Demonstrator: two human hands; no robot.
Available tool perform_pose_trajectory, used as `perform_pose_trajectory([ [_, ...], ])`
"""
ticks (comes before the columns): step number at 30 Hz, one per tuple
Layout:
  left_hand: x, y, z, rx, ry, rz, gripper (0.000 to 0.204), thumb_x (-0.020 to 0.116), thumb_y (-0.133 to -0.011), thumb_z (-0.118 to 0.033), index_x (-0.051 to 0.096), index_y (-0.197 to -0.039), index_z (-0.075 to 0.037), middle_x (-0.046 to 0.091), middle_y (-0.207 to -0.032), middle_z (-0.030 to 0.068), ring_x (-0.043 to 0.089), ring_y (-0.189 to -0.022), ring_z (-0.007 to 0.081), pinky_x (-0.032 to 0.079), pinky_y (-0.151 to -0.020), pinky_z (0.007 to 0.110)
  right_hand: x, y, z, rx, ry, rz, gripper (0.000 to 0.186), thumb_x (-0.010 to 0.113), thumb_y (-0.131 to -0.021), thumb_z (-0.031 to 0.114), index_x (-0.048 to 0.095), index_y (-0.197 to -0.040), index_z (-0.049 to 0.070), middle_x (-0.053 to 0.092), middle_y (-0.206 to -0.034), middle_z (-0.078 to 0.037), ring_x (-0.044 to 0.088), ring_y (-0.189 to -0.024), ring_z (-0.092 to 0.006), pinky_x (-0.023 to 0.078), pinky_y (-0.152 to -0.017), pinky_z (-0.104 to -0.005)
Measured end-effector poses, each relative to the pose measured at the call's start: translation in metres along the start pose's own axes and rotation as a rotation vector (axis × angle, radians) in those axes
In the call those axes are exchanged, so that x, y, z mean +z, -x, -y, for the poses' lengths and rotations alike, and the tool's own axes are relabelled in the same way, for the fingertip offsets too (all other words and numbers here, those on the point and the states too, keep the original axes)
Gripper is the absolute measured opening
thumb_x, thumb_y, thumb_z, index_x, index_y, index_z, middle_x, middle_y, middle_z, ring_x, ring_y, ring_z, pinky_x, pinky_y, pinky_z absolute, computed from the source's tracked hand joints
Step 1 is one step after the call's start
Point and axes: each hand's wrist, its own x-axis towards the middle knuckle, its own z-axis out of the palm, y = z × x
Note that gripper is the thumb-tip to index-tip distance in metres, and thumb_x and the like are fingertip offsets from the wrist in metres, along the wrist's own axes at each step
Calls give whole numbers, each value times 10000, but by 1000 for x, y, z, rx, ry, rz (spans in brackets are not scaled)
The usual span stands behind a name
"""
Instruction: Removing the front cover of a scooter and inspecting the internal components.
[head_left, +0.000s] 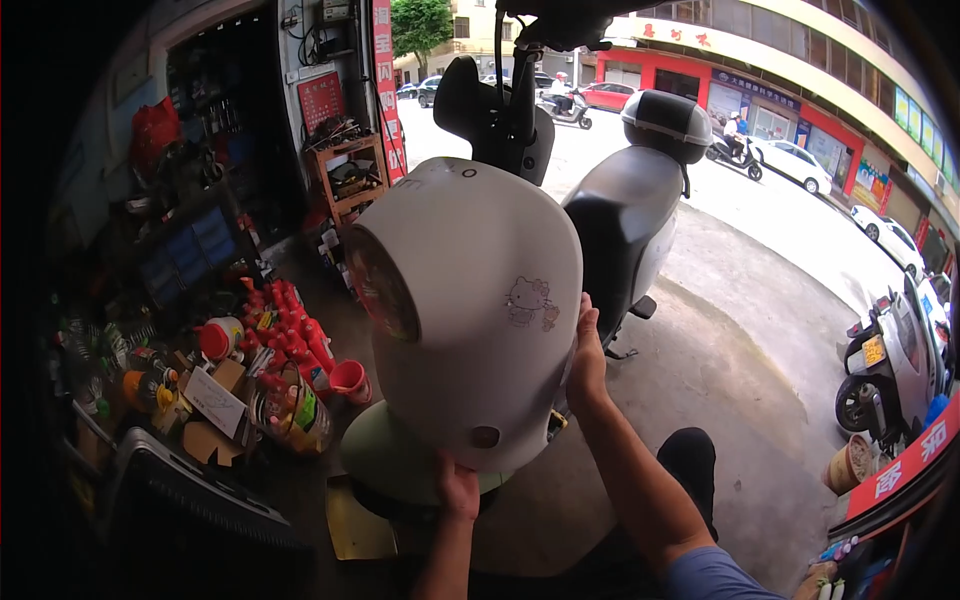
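Observation:
A large white front cover (475, 260) of a scooter fills the middle, with a headlight (385, 285) on its left side and a cartoon cat decal on its right. My left hand (459, 487) grips its bottom edge, close to a round hole, the fingertips hidden behind it. Along the right edge, my right hand (588, 355) is closed round the rim, fingers partly out of sight. Below the cover shows a pale green front fender (375, 445). Behind it stand the scooter's dark handlebar and mirror (465, 105) and its seat (605, 210).
Red bottles (300, 325), a red bucket (350, 380) and cardboard boxes (215, 400) crowd the floor at left. A wooden shelf (350, 175) stands behind them. At right another scooter (890, 360) is parked. Beyond, riders and cars are on the street.

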Motion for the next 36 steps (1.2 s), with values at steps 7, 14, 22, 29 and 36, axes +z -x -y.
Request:
perform_pose_trajectory([
  [7,34,10,-13,46,-31,16,636,546,-893,-426,338,-1376,-68,390,-1393,60,360,-1280,207,291,-1060,401,-34,-15,31,-28,168,-94,689,217,-970,516,115,-1454,38,84,-1528,-137,42,-1417,-235,14,-1130,-387],
  [14,22,10,-11,-30,-24,-6,660,521,-902,-436,288,-1404,-76,340,-1431,71,335,-1302,225,278,-1074,420,-3,-12,-1,22,23,-55,675,222,-976,502,132,-1452,32,109,-1525,-138,62,-1416,-225,24,-1127,-379],
  [22,34,13,-10,-15,-58,-30,670,502,-904,-464,281,-1408,-83,337,-1434,62,332,-1305,224,279,-1073,424,-38,-27,30,-54,110,-133,658,174,-982,491,106,-1456,40,80,-1527,-142,20,-1418,-213,-7,-1130,-372],
  [29,37,11,-9,-6,-47,-66,632,440,-935,-457,276,-1406,-68,337,-1430,91,331,-1306,240,265,-1087,424,-2,-23,35,7,80,25,678,179,-975,508,138,-1450,25,105,-1524,-134,53,-1412,-228,10,-1131,-347],
  [36,43,17,-13,-9,-24,-94,639,436,-933,-468,273,-1408,-73,332,-1434,84,321,-1312,236,253,-1092,429,-95,-52,102,-284,218,-223,746,169,-955,547,101,-1441,-15,78,-1523,-150,17,-1412,-241,-2,-1136,-365],
])
